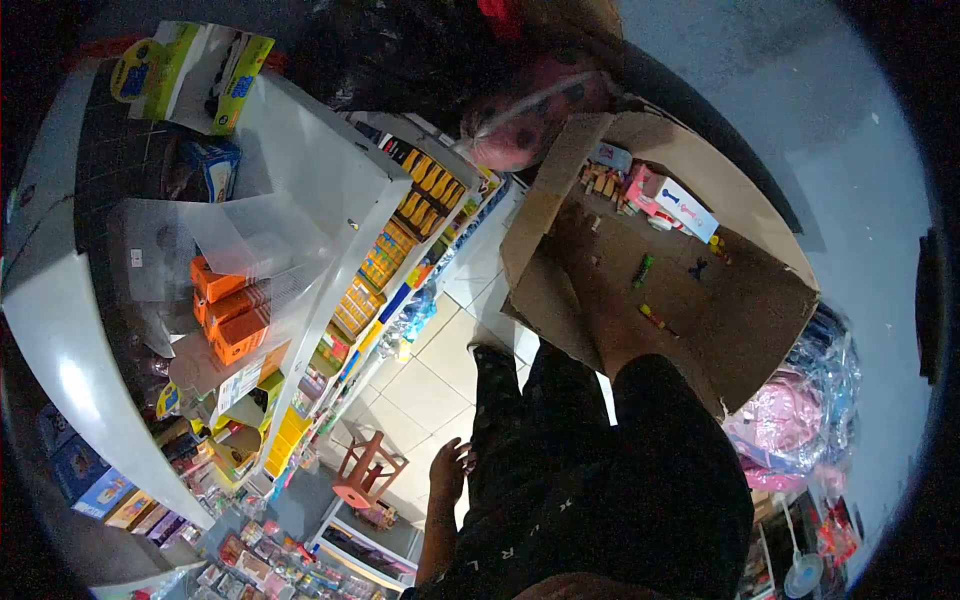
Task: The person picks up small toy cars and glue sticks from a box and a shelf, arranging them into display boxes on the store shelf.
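Note:
My left hand [452,470] hangs beside my dark clothing, its fingers loosely apart and nothing visible in it. The small stool is the nearest object on its left. My right hand does not show. In front of my body, an open cardboard box [620,345] holds a white and pink packet [686,207], a pile of small wooden-looking pieces [603,183], a green item [643,270] and a few small colourful items. Dark fabric of my clothing overlaps the lower edge of the box.
Shelves of packaged goods [385,260] run along the left, near a clear bin with orange boxes [240,335]. A reddish-brown stool [368,475] stands on the tiled floor [415,395]. Plastic-wrapped pink goods [785,420] lie at the right, below the box.

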`<action>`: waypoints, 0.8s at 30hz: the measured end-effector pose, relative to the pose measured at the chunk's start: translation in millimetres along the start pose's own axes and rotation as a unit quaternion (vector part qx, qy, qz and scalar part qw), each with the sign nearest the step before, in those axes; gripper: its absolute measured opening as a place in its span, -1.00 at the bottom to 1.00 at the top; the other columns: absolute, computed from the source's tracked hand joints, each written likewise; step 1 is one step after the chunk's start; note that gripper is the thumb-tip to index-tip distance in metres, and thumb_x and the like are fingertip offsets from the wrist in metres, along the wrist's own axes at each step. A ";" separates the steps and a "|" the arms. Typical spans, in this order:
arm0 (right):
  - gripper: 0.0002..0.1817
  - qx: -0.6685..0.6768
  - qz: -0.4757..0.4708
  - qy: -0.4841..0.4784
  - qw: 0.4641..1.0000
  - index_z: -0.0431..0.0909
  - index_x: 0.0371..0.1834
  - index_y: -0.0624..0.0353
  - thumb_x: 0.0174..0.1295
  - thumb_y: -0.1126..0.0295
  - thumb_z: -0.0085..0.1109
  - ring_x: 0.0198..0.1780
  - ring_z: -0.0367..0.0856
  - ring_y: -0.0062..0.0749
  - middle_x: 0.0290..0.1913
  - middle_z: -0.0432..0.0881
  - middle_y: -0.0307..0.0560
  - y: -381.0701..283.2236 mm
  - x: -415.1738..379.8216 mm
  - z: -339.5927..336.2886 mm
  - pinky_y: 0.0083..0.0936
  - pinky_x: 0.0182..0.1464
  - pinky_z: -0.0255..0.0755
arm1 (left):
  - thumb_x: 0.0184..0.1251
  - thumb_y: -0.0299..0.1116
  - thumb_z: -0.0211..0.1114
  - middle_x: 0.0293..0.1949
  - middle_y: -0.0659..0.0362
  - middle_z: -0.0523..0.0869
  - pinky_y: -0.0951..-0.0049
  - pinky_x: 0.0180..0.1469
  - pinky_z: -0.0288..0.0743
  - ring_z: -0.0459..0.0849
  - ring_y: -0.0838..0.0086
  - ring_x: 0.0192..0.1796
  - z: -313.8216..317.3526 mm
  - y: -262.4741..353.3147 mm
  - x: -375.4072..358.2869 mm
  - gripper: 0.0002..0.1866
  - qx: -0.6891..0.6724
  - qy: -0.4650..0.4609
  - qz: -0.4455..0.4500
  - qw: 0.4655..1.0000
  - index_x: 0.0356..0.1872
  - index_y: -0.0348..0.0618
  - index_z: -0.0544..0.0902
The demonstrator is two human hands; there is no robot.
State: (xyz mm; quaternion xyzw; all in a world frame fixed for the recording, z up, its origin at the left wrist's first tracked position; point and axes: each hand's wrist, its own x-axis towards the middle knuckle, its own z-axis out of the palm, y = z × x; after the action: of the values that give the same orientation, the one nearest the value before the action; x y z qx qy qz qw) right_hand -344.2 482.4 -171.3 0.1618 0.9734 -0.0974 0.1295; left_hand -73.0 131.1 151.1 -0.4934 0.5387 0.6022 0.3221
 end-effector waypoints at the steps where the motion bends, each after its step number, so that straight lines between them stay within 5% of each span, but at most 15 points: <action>1: -0.40 0.017 0.001 -0.010 1.000 0.28 0.35 0.16 0.27 0.22 0.15 0.22 0.32 0.35 0.27 0.28 0.26 -1.3 1.4 -3.3 0.08 0.16 0.46 | 0.51 -0.47 -0.10 0.02 -0.02 0.63 0.42 -0.22 0.56 0.69 0.31 -0.19 1.2 -2.3 1.2 -0.63 0.002 0.033 -0.018 0.999 0.27 -0.30 0.33; 6: -0.48 0.003 -0.073 -0.081 0.994 0.35 0.30 0.17 0.29 0.25 0.11 0.27 0.28 0.28 0.25 0.29 0.25 1.6 0.5 -63.6 0.03 0.11 0.49 | 0.51 -0.44 -0.07 -0.01 0.00 0.65 0.44 -0.19 0.58 0.70 0.34 -0.19 -4.7 -7.8 -0.2 -0.64 -0.033 0.023 -0.024 0.999 0.25 -0.30 0.36; 8: -0.50 0.086 -0.028 -0.131 0.987 0.37 0.28 0.18 0.29 0.27 0.10 0.26 0.29 0.25 0.21 0.33 0.24 -16.1 -10.2 -133.8 0.02 0.08 0.50 | 0.50 -0.43 -0.06 0.02 -0.04 0.63 0.41 -0.16 0.59 0.70 0.29 -0.16 -9.3 -10.8 0.3 -0.63 -0.010 0.014 -0.013 1.000 0.26 -0.30 0.34; 10: -0.50 0.047 -0.025 -0.121 0.991 0.38 0.26 0.19 0.27 0.25 0.12 0.21 0.35 0.23 0.17 0.38 0.21 4.3 5.2 -62.4 0.01 0.08 0.49 | 0.50 -0.42 -0.08 0.11 -0.10 0.58 0.34 -0.10 0.60 0.69 0.17 -0.08 -20.5 -19.6 4.8 -0.61 0.035 0.000 -0.001 0.999 0.29 -0.30 0.32; 14: -0.53 -0.075 -0.114 -0.213 0.967 0.44 0.16 0.25 0.23 0.24 0.16 0.09 0.48 0.19 0.07 0.47 0.20 30.2 17.7 -55.5 -0.03 0.02 0.51 | 0.51 -0.38 -0.07 0.05 -0.07 0.61 0.39 -0.15 0.59 0.70 0.23 -0.11 -21.1 -22.9 3.8 -0.62 0.029 0.002 0.002 1.000 0.27 -0.29 0.33; 17: -0.57 0.033 -0.169 0.012 0.985 0.49 0.05 0.28 0.17 0.28 0.22 -0.02 0.56 0.16 -0.01 0.52 0.22 75.6 8.5 -10.0 -0.10 -0.02 0.52 | 0.52 -0.27 0.01 -0.04 -0.01 0.66 0.43 -0.20 0.57 0.70 0.37 -0.20 -16.9 -25.8 8.7 -0.61 -0.009 -0.003 0.006 1.000 0.24 -0.28 0.38; 24: -0.66 0.406 -0.020 0.012 0.914 0.47 -0.15 0.21 0.00 0.41 0.31 -0.19 0.49 -0.25 -0.28 0.51 -0.02 101.9 -20.9 -99.4 -0.36 -0.04 0.42 | 0.52 -0.16 0.00 -0.01 0.00 0.67 0.43 -0.17 0.58 0.70 0.36 -0.21 -11.4 -5.8 44.7 -0.56 0.006 -0.047 0.011 0.999 0.25 -0.25 0.40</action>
State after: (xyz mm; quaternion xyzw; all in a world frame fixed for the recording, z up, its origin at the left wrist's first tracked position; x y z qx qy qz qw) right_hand -312.4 594.0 -86.2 0.1825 0.8544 -0.4849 0.0389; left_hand -78.5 114.9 107.9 -0.4562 0.5320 0.6250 0.3439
